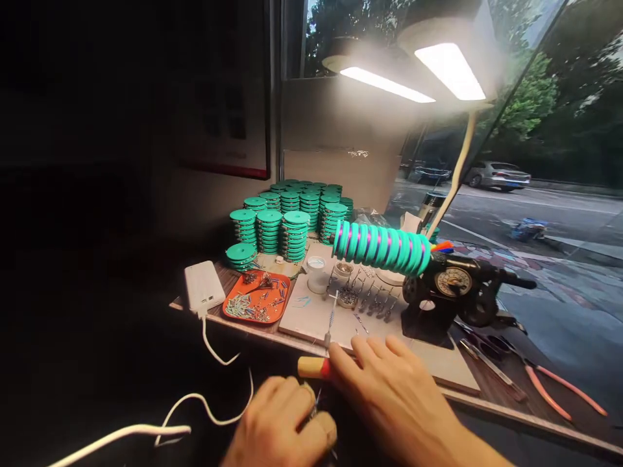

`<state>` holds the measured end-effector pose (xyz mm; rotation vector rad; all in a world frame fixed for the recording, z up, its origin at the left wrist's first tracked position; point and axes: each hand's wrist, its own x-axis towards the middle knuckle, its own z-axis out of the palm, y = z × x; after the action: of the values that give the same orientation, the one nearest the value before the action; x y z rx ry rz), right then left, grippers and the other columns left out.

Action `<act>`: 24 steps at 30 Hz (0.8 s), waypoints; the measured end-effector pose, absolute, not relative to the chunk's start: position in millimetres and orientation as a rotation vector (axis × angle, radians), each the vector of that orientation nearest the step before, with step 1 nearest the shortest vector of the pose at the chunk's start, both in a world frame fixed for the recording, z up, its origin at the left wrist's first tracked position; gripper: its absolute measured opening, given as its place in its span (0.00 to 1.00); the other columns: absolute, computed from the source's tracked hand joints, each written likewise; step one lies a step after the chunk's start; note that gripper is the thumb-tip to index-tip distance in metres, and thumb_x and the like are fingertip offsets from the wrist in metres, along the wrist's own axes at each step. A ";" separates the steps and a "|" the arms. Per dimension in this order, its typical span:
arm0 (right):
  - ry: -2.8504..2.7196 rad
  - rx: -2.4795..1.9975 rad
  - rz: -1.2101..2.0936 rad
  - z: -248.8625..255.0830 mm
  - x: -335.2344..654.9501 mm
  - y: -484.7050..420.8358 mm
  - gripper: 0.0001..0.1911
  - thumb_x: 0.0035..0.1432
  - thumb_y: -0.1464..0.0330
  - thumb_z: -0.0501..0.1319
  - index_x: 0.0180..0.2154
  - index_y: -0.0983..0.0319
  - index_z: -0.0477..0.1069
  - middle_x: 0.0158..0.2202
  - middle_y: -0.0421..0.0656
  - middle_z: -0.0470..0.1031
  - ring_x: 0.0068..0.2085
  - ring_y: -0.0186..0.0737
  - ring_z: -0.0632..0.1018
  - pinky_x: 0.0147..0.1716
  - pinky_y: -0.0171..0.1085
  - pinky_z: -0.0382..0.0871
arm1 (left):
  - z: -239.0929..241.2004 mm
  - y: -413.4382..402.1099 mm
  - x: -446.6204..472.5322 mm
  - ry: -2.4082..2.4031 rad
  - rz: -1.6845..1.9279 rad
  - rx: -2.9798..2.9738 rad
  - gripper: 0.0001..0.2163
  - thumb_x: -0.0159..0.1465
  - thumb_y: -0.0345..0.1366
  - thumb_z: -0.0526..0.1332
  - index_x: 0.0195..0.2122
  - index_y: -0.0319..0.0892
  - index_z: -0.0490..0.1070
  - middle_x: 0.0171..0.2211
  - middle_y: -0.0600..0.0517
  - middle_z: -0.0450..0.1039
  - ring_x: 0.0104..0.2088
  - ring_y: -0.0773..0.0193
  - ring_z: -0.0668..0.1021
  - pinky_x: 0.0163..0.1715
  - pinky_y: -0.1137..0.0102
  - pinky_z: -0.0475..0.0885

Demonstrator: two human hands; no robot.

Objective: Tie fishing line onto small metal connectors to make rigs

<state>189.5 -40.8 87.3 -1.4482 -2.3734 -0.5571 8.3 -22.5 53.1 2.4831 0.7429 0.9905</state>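
Note:
My left hand (280, 425) is closed in a pinch near the bottom middle. Something thin and dark pokes out between its thumb and forefinger, too small to name. Just to the right, my right hand (396, 389) curls its fingers over a tool with a yellow and red handle (311, 368); the rest of that tool is hidden under the hand. Beyond the fingers, a thin upright metal post with a spring (331, 318) stands at the front edge of a pale board (304, 318).
Behind stand stacks of teal spools (294, 233). More teal spools (382, 246) sit on the shaft of a black hand-crank winder (452, 282). An orange tray (257, 295) holds small parts. A white power bank (203, 285) trails a cable; pliers (549, 389) lie right. Lamps (452, 71) hang above.

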 end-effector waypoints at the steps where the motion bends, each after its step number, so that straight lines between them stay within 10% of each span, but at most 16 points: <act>1: -2.473 -1.432 -0.591 96.2 180.0 -30.2 0.09 0.50 0.73 0.54 0.35 0.60 0.69 0.23 0.42 0.71 0.22 0.42 0.70 0.21 0.38 0.61 | 70.1 -17.0 5.1 0.806 0.920 2.628 0.04 0.54 0.30 0.56 0.26 0.45 0.69 0.21 0.53 0.65 0.23 0.64 0.67 0.25 0.70 0.61; 6: -2.683 -1.189 0.045 137.7 195.6 3.9 0.06 0.56 0.73 0.54 0.29 0.60 0.67 0.28 0.40 0.72 0.30 0.38 0.71 0.30 0.35 0.63 | 132.6 36.5 6.4 0.548 0.521 2.158 0.05 0.48 0.29 0.56 0.19 0.44 0.68 0.22 0.53 0.68 0.25 0.62 0.69 0.25 0.70 0.64; 14: -2.282 -1.422 0.846 129.8 203.0 10.6 0.05 0.55 0.68 0.55 0.29 0.62 0.66 0.26 0.36 0.70 0.27 0.32 0.70 0.21 0.27 0.59 | 58.0 22.1 47.0 0.640 1.426 1.932 0.06 0.50 0.27 0.55 0.24 0.43 0.70 0.29 0.47 0.73 0.32 0.58 0.72 0.33 0.65 0.67; 19: -2.455 -1.724 0.147 120.8 179.5 28.6 0.28 0.63 0.59 0.44 0.20 0.64 0.72 0.18 0.44 0.74 0.21 0.36 0.73 0.19 0.32 0.54 | 52.0 -0.5 56.2 0.950 1.269 2.036 0.08 0.50 0.24 0.53 0.25 0.43 0.68 0.27 0.49 0.70 0.31 0.58 0.72 0.31 0.67 0.66; 24: -2.388 -1.790 -0.219 98.0 166.3 42.6 0.25 0.63 0.67 0.43 0.25 0.65 0.74 0.26 0.52 0.78 0.30 0.47 0.78 0.28 0.38 0.60 | 57.7 -7.4 67.6 1.230 1.079 1.707 0.10 0.43 0.21 0.51 0.23 0.44 0.58 0.22 0.55 0.61 0.25 0.64 0.66 0.27 0.71 0.62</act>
<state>166.3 42.6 98.0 -1.7901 -2.3881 -0.2194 67.6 -7.4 57.7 1.7070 1.2304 1.0788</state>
